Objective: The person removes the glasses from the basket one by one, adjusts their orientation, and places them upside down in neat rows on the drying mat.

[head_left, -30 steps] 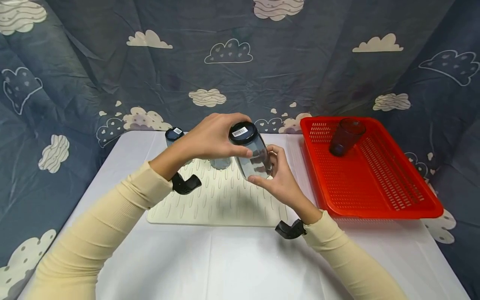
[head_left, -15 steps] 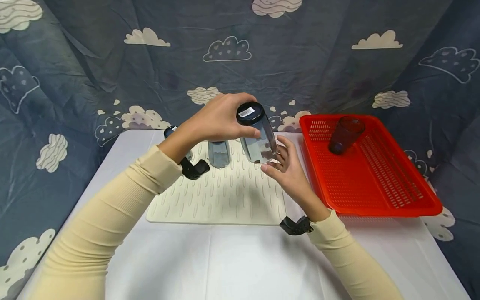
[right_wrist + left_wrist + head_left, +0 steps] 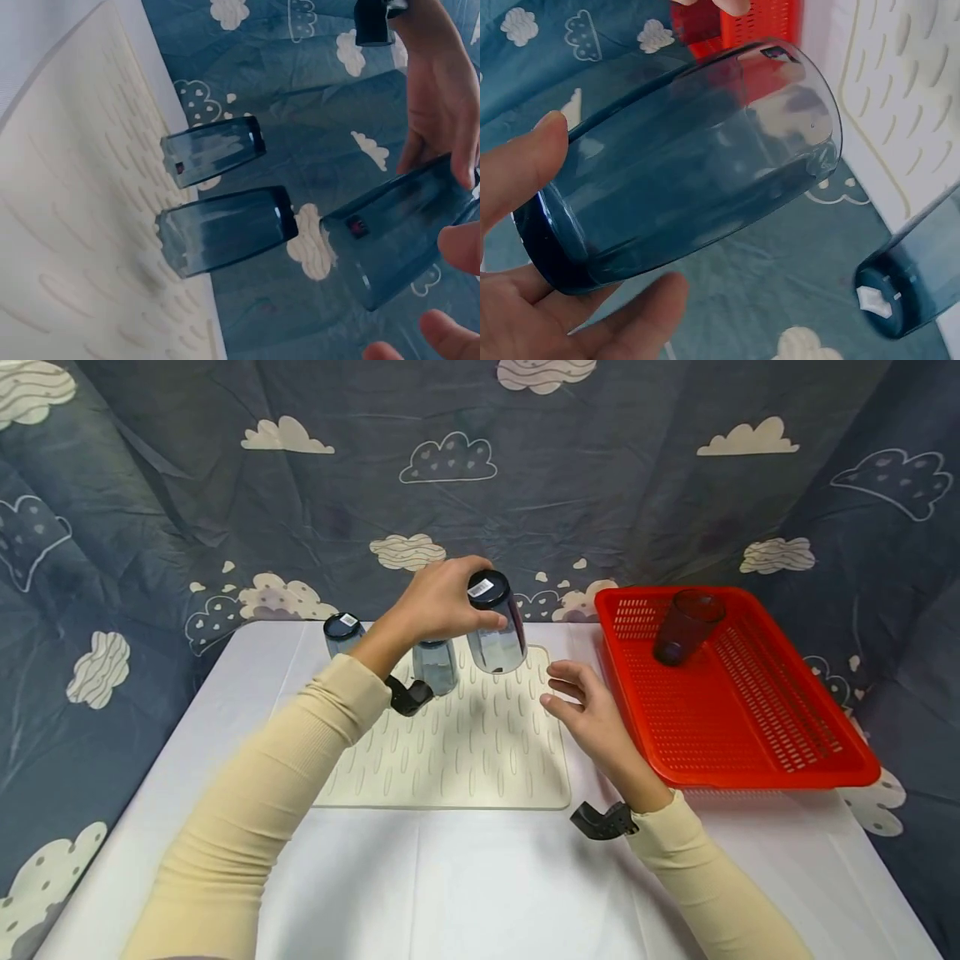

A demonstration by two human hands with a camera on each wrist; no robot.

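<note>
My left hand [image 3: 442, 602] grips a bluish glass tumbler [image 3: 498, 639] by its base, mouth down, above the back right of a cream ribbed drying mat [image 3: 450, 760]. The left wrist view shows thumb and fingers around the dark thick base of this tumbler [image 3: 690, 165]. My right hand [image 3: 592, 710] is apart from it, just right of the mat, fingers loosely bent and holding nothing. A second tumbler [image 3: 435, 670] stands upside down on the mat. Behind my left wrist is a third inverted tumbler [image 3: 343, 631], partly hidden, with a white label on its base.
On the right sits a red perforated basket [image 3: 742, 727] with one tumbler [image 3: 686, 627] leaning inside at its far end. A white cloth [image 3: 480, 877] covers the table. Dark cloud-patterned fabric [image 3: 600, 510] hangs behind and at both sides.
My right hand has let go of the tumbler and drawn back to the right. My left hand has raised the tumbler, moved it back, turned it more upright and begun lowering it.
</note>
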